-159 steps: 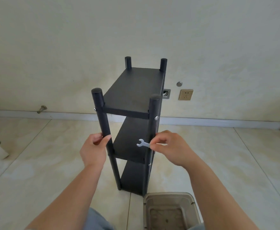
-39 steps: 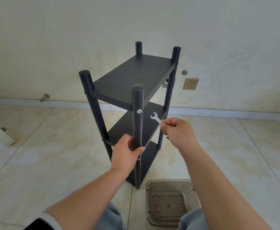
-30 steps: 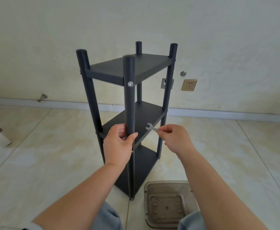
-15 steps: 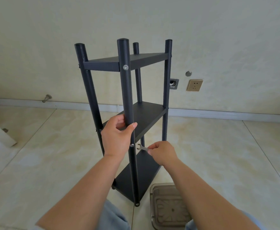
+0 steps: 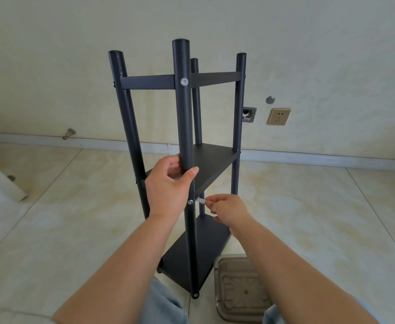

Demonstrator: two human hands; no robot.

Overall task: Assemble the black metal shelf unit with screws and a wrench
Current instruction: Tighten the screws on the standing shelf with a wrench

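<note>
Since half a second ago, our right hand has brought the wrench up against the near post at the middle shelf's screw, and the camera has drawn in, so the shelf unit looms larger; five seconds back we saw its top shelf from above, now we see that shelf edge-on.

From the left: a pale slab leans in at the frame's edge, and a small metal doorstop juts out just above the baseboard. The black shelf unit stands upright on the tiled floor, its four round posts carrying three shelves. A silver screw head shows on the near post at the top shelf.

Our left hand grips the near post just above the middle shelf joint, fingers curled round behind and thumb crossing the front. Just to its right, the right hand pinches the handle of the small silver wrench between thumb and fingertips. The wrench's head reaches the post beside the screw, but we cannot tell whether it sits on a fastener, since the post hides it.

Below the right forearm, a translucent plastic tray lies on the floor next to the unit's bottom shelf. On the wall further right are an open junction box, a round cap and a gold socket plate.
</note>
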